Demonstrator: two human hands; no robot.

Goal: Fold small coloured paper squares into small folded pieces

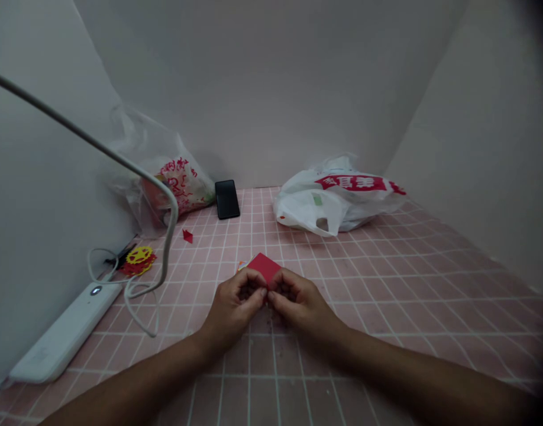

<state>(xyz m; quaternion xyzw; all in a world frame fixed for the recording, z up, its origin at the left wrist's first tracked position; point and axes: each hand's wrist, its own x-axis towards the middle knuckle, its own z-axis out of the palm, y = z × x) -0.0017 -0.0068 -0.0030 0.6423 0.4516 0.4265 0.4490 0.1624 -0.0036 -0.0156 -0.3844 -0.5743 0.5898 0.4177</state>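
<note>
pinching at the near end of a red paper (263, 266), the left hand (238, 299) and right hand (302, 302) met almost fingertip to fingertip, each closed on it between thumb and curled forefinger, with no more gap than the sheet needed. the paper lay low over the middle of the desk (364, 355), one corner pointing away; gripping both sides so close together probably kept the small edge from slipping and let the thumbs press it precisely. a multicoloured piece (242, 266) peeked out beyond the left hand, mostly hidden.

the phone (227, 199) leaned at the back, likely set there to leave room for working. a folded red piece (187, 235) lay apart, near the left-hand bag, and yellow and red cut-outs (139, 255) were stacked beside a white slab (62, 334), perhaps a power bank, with a pale cable (154, 176) arching above.

of the two containers, the see-through bag (189, 177) slumped against the left wall and showed something orange inside, too blurred to name. the white bag (364, 204) lay flattened at the back right; a green patch showed on it, but its contents could not be made out.
</note>
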